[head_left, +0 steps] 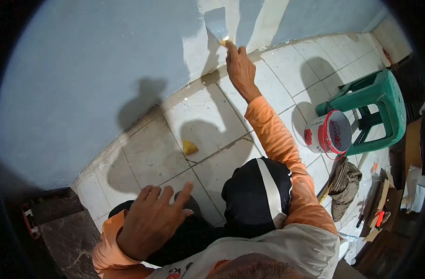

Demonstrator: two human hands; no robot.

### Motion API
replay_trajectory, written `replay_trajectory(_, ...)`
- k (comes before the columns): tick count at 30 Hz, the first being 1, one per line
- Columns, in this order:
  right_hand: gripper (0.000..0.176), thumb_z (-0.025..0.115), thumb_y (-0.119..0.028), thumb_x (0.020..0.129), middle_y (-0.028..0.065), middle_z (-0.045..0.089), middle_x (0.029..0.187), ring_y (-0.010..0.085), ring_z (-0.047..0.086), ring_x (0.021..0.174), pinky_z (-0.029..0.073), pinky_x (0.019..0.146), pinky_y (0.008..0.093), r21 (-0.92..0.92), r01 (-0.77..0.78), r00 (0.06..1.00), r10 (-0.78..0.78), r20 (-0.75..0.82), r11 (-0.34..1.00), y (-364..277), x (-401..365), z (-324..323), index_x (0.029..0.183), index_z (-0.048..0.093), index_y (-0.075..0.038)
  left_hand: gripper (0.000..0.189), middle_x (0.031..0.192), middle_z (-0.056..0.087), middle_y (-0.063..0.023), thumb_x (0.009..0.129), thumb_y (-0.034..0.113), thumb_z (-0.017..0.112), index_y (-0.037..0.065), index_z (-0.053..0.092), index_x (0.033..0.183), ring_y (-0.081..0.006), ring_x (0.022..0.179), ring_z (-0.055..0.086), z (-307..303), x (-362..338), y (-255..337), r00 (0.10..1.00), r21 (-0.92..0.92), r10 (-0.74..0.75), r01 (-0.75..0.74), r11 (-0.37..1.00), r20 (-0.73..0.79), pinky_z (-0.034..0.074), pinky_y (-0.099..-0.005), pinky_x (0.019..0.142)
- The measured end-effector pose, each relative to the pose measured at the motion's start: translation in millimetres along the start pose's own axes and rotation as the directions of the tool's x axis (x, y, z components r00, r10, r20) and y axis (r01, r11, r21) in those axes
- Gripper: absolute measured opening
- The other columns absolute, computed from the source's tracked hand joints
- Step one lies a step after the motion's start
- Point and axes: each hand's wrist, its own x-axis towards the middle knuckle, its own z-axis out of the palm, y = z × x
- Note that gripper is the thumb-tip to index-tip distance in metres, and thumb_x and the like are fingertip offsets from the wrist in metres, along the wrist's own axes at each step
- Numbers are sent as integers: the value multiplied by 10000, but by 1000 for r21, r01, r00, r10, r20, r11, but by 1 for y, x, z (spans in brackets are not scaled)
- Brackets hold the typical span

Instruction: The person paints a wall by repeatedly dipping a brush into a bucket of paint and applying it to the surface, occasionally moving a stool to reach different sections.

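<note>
My right hand [241, 69] is closed around the yellow handle of a putty knife [215, 24]. Its wide grey blade lies against the lower wall [105, 51], over a whitish strip between grey-blue areas. Near my lap, my left hand [152, 223] hovers with its fingers spread and nothing in it. On the tiles beyond that hand is a small yellow piece [190, 147], whose kind I cannot make out.
To the right, a white and red bucket [316, 135] sits tilted in view beside a green plastic stool [396, 104]. A crumpled dark cloth [345, 190] lies nearer, with cardboard and tools at the right edge. A dark brown slab [68, 237] is at lower left.
</note>
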Motion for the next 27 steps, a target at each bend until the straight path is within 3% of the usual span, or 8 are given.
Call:
replay_trajectory(6,286,513,-327,1059,169,687,1046,406,719,815,570,704,555,-188,28,957,28,289,982,16,21,-30,1270,693,-257,644,1011,693,-147,961,405,727,96,516,1485,-298,908,688,5,2,-2,983,31,103,-109,994,150,525,-402,889)
replay_trajectory(10,351,533,-441,1042,165,746,1037,410,727,924,575,819,512,-296,157,955,-68,289,942,-1,175,-119,1228,726,-213,657,968,682,-115,956,421,731,106,516,1490,-268,859,674,9,5,-4,974,55,176,-185,981,141,522,-385,846)
replay_trajectory(13,323,630,-348,1028,231,758,1005,411,739,853,566,749,479,-46,48,999,-47,27,998,-103,184,-240,1166,766,-89,591,924,666,-108,972,348,707,31,546,1444,-243,843,661,9,7,-3,964,21,235,-239,971,128,505,-375,837)
replay_trajectory(15,280,648,-299,1013,252,742,1012,420,719,846,553,734,488,-45,207,933,-211,-292,977,-72,195,-211,1128,769,-75,626,932,664,-102,970,388,714,72,522,1475,-252,848,666,10,10,-2,961,35,230,-238,971,155,511,-380,835)
replay_trajectory(18,176,591,-242,986,189,729,905,392,727,780,562,626,522,-84,154,943,-172,-284,985,-40,128,-120,1064,710,-139,656,946,664,-99,975,428,710,112,491,1508,-264,855,673,13,14,-1,963,66,221,-233,970,157,516,-383,828)
replay_trajectory(19,212,601,-315,1014,141,704,1025,402,717,871,574,752,530,-180,135,975,-163,-152,974,-23,100,-81,1158,681,-182,650,952,665,-102,984,427,700,111,485,1510,-265,857,676,14,13,0,963,75,225,-238,968,146,515,-382,823)
replay_trajectory(23,234,567,-292,1030,169,693,1015,425,723,863,586,720,532,-175,49,935,16,355,983,-25,30,-49,1196,704,-203,639,960,664,-107,997,423,682,103,476,1510,-272,865,681,14,11,5,957,76,235,-251,965,168,512,-382,819)
replay_trajectory(27,381,501,-438,1055,205,727,969,432,713,896,568,778,545,-171,134,982,-108,154,976,-58,104,-103,1111,758,-162,637,956,670,-106,994,412,683,90,477,1504,-282,862,685,13,10,4,947,50,249,-264,963,202,512,-393,818)
